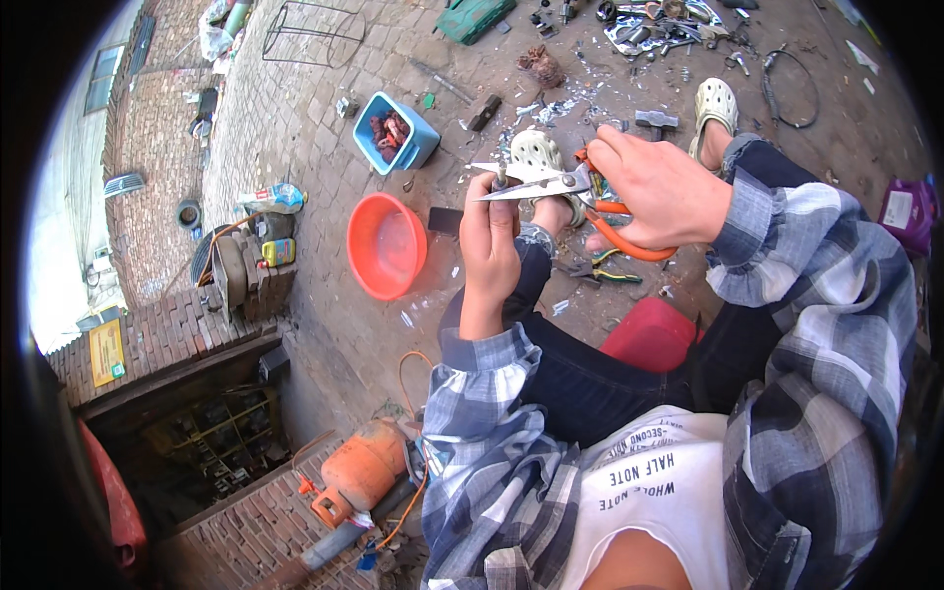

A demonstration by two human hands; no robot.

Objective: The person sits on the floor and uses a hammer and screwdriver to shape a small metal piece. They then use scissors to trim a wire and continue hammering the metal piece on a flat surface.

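In front of me, my left hand (489, 244) is closed, pinching a small, dark, stubby metal piece (501, 180) upright between thumb and fingers. My right hand (664, 187) grips the orange handles of large scissors (563, 184). Their silver blades are spread and point left, reaching across the tip of the left hand beside the metal piece. Whether the blades touch it I cannot tell. Below the right hand, pliers with yellow-green handles (617, 276) lie on the ground. A hammer (656, 120) rests beyond that hand.
An orange-red basin (360, 251) and a blue bin (421, 147) with reddish-brown pieces stand to the left. Metal tools (661, 37) lie heaped at the far side. Lower left are an orange gas cylinder (366, 460) and a dark pit (211, 433). A red seat (649, 334) is beneath me.
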